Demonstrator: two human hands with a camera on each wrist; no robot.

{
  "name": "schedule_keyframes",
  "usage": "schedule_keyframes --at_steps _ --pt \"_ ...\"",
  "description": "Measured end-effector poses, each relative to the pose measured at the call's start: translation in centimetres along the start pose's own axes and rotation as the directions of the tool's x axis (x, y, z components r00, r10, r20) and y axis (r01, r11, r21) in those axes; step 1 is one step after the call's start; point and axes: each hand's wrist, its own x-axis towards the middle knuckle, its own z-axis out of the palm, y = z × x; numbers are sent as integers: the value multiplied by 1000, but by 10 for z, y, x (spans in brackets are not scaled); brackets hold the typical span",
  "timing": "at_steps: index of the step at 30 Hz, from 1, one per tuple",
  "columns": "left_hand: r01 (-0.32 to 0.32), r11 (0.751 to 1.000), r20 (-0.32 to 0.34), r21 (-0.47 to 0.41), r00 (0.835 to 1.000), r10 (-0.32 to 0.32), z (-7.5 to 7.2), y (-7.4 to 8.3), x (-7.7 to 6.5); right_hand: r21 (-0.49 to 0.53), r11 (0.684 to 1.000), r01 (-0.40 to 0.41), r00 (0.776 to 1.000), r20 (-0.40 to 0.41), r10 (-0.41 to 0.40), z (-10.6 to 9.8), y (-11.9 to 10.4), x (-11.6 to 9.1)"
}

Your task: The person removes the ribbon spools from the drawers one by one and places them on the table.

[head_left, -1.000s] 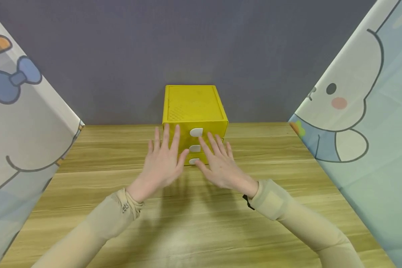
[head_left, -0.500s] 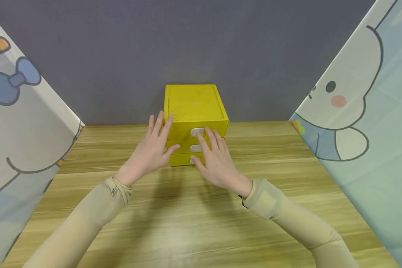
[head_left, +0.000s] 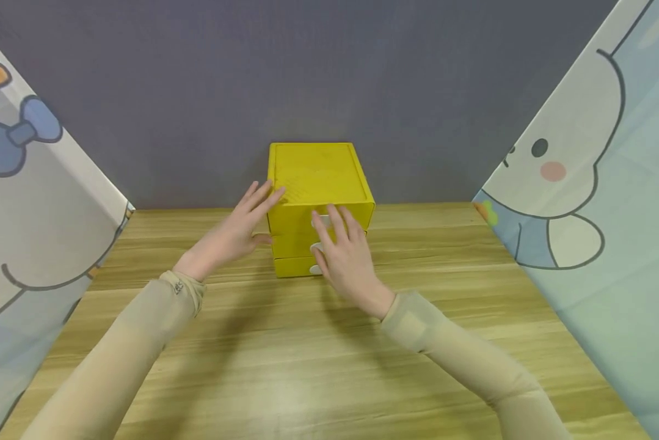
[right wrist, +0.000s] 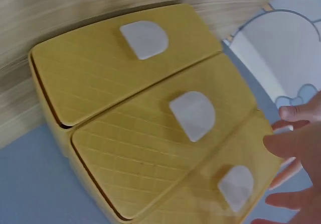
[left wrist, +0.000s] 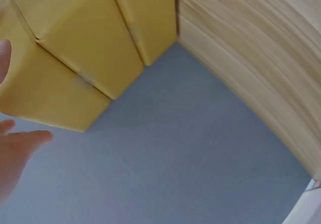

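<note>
A small yellow three-drawer cabinet (head_left: 324, 174) stands against the back wall, its drawers all closed. White half-round handles (right wrist: 194, 115) show on the drawer fronts in the right wrist view. My left hand (head_left: 227, 235) is at the cabinet's left side, fingers spread and thumb apart; whether the fingertips touch it I cannot tell. In front of the drawers is my right hand (head_left: 351, 266), its fingers loosely bent near the top handle (head_left: 322, 221) and partly covering the handles. Neither hand holds anything. The left wrist view has the cabinet's side with a few left fingertips (left wrist: 25, 141) beside it.
The wood-grain table (head_left: 285, 366) runs up to a dark grey back wall (head_left: 318, 73). Cartoon-printed cloth panels flank it: the left panel (head_left: 49, 232) and the right panel (head_left: 626, 318).
From in front of the cabinet, my left hand has moved left to its side. My right hand has shifted slightly left, its fingers now more bent. The cabinet has stayed in place.
</note>
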Motion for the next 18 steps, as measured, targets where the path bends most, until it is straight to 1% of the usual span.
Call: schedule_keyframes --at_steps 3,6,10,14,18 --pt "-38 999 -20 22 999 39 -2 -7 1 -50 998 25 998 -58 -28 8 0 2" --pt "-70 996 -35 47 997 72 -2 -10 4 -86 995 44 994 -94 -52 13 0 2" --pt "-94 993 -36 65 995 97 -1 -10 8 -103 993 54 990 -122 -67 18 1 2" --pt "-111 991 -22 73 993 112 -1 -10 13 -131 990 60 985 -151 -79 22 2 2" --pt "-143 985 -19 94 989 145 -1 -11 17 -151 987 59 983 -166 -84 26 2 0"
